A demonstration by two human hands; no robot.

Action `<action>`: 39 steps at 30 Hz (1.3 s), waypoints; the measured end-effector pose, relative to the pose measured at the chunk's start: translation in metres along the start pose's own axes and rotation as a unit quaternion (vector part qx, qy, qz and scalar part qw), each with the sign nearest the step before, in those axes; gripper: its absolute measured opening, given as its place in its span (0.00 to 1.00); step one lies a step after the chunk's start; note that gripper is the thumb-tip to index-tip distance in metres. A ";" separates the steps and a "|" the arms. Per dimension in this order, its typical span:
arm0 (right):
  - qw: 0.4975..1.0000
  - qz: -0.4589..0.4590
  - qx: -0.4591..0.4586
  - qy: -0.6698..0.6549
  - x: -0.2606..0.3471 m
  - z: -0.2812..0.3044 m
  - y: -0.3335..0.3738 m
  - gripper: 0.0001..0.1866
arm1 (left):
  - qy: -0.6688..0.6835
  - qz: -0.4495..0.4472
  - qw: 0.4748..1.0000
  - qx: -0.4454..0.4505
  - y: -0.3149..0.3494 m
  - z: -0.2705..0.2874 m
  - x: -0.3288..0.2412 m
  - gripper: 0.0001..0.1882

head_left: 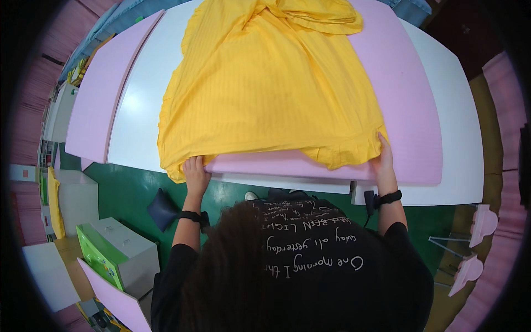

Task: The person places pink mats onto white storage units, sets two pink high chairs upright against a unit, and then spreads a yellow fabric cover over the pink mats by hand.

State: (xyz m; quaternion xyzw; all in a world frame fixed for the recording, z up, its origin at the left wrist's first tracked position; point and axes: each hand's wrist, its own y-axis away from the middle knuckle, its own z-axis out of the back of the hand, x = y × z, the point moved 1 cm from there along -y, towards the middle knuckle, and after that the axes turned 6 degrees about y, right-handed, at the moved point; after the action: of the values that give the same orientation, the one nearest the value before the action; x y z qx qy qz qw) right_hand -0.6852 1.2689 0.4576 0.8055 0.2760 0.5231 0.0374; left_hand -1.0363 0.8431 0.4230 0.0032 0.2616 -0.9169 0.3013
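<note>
The yellow cloth point(271, 94) lies spread over the pink pad point(409, 110) on the white tabletop point(141, 110), and its near hem hangs unevenly, so a strip of the pad is showing below it. The left hand point(196, 169) is gripping the hem close to the left corner; the right hand point(384, 155) seems to pinch the edge by the right corner, although its thumb is hidden from me.

In my judgement this cloth is light, soft and quite limp; it will crease easily but hardly break. The two corners look the best places to take hold, because the middle would only bunch. At the far end a folded heap point(326, 16) of the same cloth could drag a little.

On the left there is a pink panel point(105, 94), on the green floor a dark cushion point(161, 209), and to the right pink stools point(481, 224), all apart from the cloth.
</note>
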 end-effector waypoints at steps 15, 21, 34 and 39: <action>0.896 0.428 -0.015 0.117 -0.002 -0.011 0.016 0.15 | 0.202 0.072 0.966 0.146 0.029 -0.022 0.105 0.11; 0.865 0.467 -0.078 0.167 -0.016 -0.007 0.066 0.18 | 0.185 0.166 0.956 0.154 0.073 0.020 0.111 0.18; 0.879 0.275 -0.239 0.307 -0.040 0.081 -0.025 0.10 | 0.074 0.126 0.982 0.122 0.051 0.042 0.096 0.13; 0.878 0.201 -0.128 0.414 0.044 0.063 -0.138 0.16 | -0.006 0.283 0.955 -0.091 0.001 0.013 0.087 0.24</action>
State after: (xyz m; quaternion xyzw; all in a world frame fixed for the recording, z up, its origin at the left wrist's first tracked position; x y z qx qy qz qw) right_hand -0.6737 1.4207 0.4175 0.5416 0.0287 0.8360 -0.0833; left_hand -1.1050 0.7885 0.4195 0.0439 0.3304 -0.7663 0.5492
